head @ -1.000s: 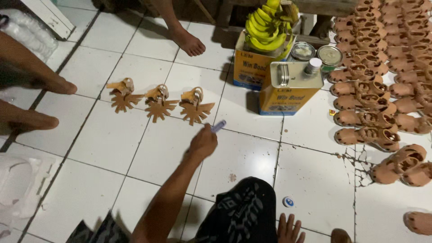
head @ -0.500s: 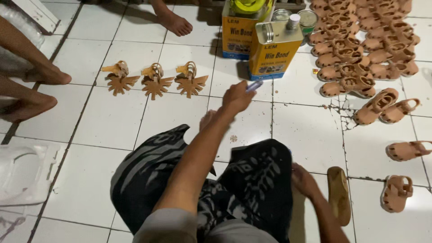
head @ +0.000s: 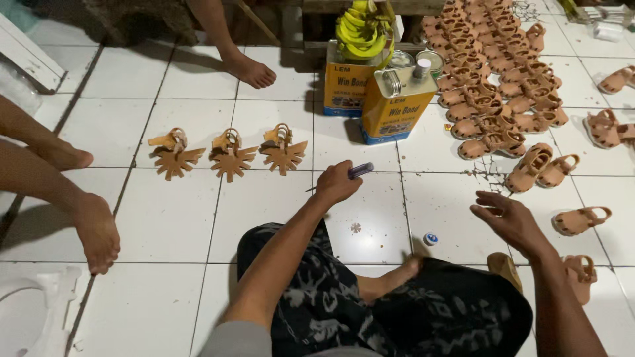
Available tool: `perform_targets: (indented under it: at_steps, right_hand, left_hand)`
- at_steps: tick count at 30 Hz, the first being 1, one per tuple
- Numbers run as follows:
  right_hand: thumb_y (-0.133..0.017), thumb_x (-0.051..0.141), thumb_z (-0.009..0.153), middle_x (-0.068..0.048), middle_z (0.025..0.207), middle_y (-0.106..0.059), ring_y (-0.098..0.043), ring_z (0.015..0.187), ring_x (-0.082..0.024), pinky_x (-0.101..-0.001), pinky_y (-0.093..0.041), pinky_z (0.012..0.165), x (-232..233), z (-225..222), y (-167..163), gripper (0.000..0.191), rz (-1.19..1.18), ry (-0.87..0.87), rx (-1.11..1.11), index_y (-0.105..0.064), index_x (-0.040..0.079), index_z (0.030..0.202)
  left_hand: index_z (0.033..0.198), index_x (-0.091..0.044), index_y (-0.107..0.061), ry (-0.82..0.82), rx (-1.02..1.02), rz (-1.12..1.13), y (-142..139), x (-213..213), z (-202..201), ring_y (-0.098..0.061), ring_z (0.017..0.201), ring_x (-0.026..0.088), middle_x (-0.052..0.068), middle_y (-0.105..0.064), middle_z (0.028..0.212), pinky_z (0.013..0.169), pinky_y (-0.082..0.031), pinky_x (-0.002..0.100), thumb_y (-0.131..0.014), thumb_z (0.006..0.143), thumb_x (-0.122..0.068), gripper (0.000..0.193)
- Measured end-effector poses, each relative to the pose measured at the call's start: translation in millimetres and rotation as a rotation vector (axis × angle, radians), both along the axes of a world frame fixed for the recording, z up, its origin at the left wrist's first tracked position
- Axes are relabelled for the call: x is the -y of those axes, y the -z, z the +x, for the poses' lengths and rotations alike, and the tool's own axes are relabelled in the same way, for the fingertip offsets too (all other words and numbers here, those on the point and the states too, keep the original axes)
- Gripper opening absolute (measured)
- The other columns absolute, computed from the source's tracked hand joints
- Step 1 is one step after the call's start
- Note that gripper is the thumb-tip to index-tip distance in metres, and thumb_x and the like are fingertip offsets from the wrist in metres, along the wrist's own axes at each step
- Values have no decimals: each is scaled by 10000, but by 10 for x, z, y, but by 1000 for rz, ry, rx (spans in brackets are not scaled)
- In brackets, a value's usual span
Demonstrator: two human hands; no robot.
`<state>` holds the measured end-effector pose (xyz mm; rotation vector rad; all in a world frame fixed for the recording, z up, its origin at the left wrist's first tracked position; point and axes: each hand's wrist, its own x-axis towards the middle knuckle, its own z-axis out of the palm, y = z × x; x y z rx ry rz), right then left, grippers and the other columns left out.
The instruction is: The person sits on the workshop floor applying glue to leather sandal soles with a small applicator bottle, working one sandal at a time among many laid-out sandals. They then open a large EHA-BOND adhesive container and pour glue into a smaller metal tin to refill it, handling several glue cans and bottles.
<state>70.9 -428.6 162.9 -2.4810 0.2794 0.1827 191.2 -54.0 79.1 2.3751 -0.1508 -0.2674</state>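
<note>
White tiled floor [head: 165,218], seated, legs crossed. My left hand [head: 337,184] has its grip clamped on a purple-handled tool [head: 357,172], tip pointing left. Ahead of it and to the left lie three tan cut-out leather pieces [head: 230,157] in a row. My right hand [head: 509,218] hovers open, fingers apart, holding nothing. Beyond it stand two yellow glue cans [head: 397,106] and rows of tan sandals [head: 489,86].

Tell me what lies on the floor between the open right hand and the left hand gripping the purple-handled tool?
In the head view, only bare white tile separates the left hand with its purple-handled tool from the right hand.
</note>
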Motion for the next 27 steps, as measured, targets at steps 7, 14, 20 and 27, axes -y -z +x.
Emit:
perform_targets:
  at_steps: [7,14,20,27]
  right_hand:
    - [-699,363,914,-203,1361,-650,-695,1153,-343,-454,-596,868,-506,1066,-124,655,-12,-119,105,-539,50,1467]
    - [-718,368,952,-279,1398,-614,-673,1197,-377,-441,-588,895,-969,3036,-77,715,42,-267,348,-488,-73,1466]
    - [-774,366,986,-324,1483,-484,-637,1216,-379,-430,-567,937,-1301,4582,125,835,119,-285,657,-349,-97,1537]
    - [-835,278,1025,-217,1377,-634,-650,1235,-299,-406,-553,1059,-1545,5247,362,639,305,-335,722,-482,-51,1443]
  left_hand:
    - [1082,-82,-653,33,257,90,1167,-397,99,-613,1006,398,169,-668,1031,871,-499,524,-635,902,-122,186]
    - [1328,-53,-588,85,429,193,1617,-600,27,-435,1355,384,222,-465,1474,1094,-370,499,-636,924,-150,418]
    - [1404,-42,-523,113,457,220,1911,-560,156,-337,1452,385,227,-425,1532,1169,-252,520,-623,892,-135,530]
    - [1327,18,-558,108,517,289,1930,-577,163,-371,1433,381,248,-473,1485,1169,-261,522,-648,878,-164,493]
